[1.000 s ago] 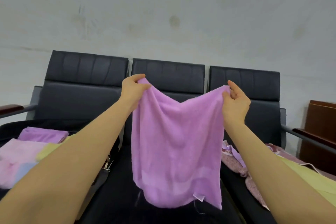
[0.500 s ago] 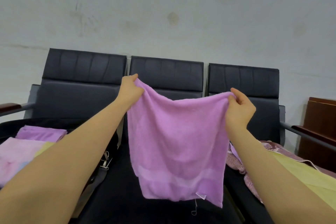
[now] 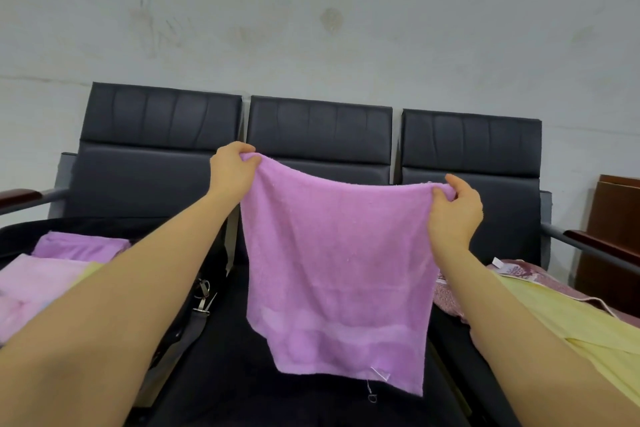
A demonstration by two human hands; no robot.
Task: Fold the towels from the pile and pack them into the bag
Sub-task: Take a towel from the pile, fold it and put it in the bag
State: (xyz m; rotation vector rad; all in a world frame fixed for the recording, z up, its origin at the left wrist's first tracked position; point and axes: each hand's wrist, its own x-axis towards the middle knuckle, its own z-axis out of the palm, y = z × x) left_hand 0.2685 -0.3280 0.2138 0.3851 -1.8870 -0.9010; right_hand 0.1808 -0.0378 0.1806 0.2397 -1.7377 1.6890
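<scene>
A purple towel (image 3: 337, 270) hangs spread in the air over the middle seat. My left hand (image 3: 230, 170) pinches its top left corner and my right hand (image 3: 455, 210) pinches its top right corner. A small white tag hangs at its lower right corner. On the left seat a black bag (image 3: 104, 224) lies open with folded purple (image 3: 79, 246) and pink towels (image 3: 34, 284) in it. The pile (image 3: 571, 315) lies on the right seat, a yellow towel on top of a patterned pink one.
A row of three black seats (image 3: 318, 135) stands against a grey wall, with wood-capped armrests at both ends. The bag's strap and metal clips (image 3: 202, 298) hang between the left and middle seats. A brown wooden cabinet (image 3: 616, 236) stands at the far right.
My hands have moved apart and the right hand has dropped lower. The towel's top edge, sagging a second ago, is now pulled nearly straight.
</scene>
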